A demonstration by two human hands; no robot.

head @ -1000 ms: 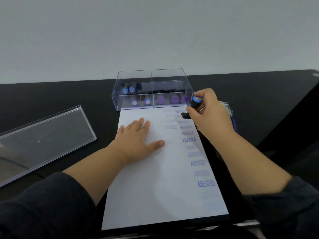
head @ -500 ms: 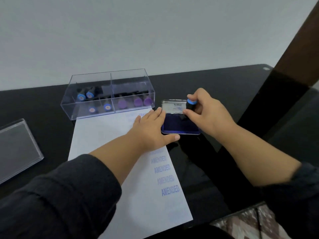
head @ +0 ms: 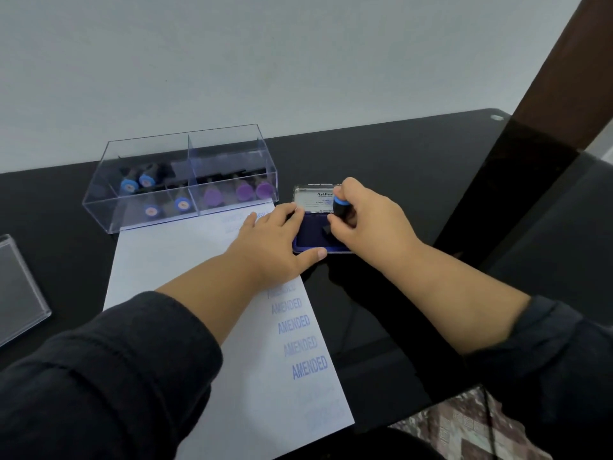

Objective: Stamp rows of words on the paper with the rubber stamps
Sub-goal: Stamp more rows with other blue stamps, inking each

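Right hand [head: 371, 224]: right of frame centre; its fingers [head: 348, 190] curl round and pinch a blue-capped rubber stamp [head: 340, 209], the black base down on the pad.
Left hand [head: 275, 247]: centre of frame, fingers straight and close together, lying flat over the right edge of the paper; fingertips reach the ink pad's left edge, thumb along its near rim.
Ink pad [head: 310, 240]: dark blue, open, its lid [head: 315, 199] raised behind with printed text; it sits on the desk just right of the paper.
Paper [head: 185, 260]: white sheet from centre down to the lower middle of the frame; a column of blue "AMENDED" prints [head: 300, 333] along its right side, fainter prints near the top edge and bottom corner.
Stamp box [head: 180, 179]: clear, divided, upper left of centre, touching the paper's top edge; it holds blue-capped and purple-capped stamps.
Clear lid [head: 20, 290]: at the left edge of the frame.
Desk [head: 381, 151]: black, glossy.
Sleeves: dark, pushed up both forearms.
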